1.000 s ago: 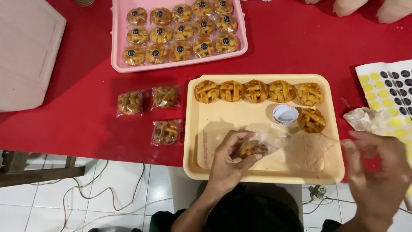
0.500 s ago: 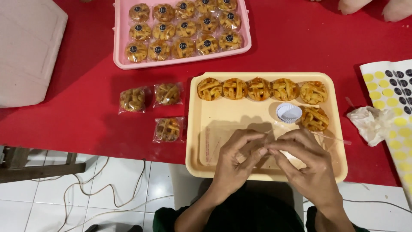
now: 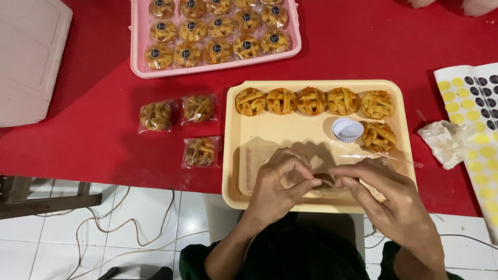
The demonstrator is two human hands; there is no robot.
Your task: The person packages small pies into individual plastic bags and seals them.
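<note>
- Both hands have stayed together over the near edge of the yellow tray (image 3: 233,155) since half a second ago; a second ago the right hand was still out to the side of that tray.
- Left hand (image 3: 277,181) has its fingers curled, thumb and forefinger pinching a small wrapped tart (image 3: 326,180) at the tray's near edge.
- Right hand (image 3: 386,194) meets it from the other side, fingertips pinching the same tart, which is mostly hidden between the two hands.
- Clear plastic wrappers (image 3: 384,155) lie on the tray floor just behind the right hand.
- A row of five lattice-topped tarts (image 3: 311,100) sits along the tray's far edge, and a sixth tart (image 3: 378,136) lies below the row's right end.
- A white paper cup liner (image 3: 347,129) rests just left of that sixth tart.
- Three bagged tarts (image 3: 179,124) lie on the red worktop (image 3: 93,150) to the left of the tray.
- A pink tray (image 3: 136,57) full of wrapped, stickered tarts stands beyond the yellow tray.
- Right of the yellow tray lie a crumpled tissue (image 3: 446,142) and sticker sheets (image 3: 474,98) with yellow and black dots.
</note>
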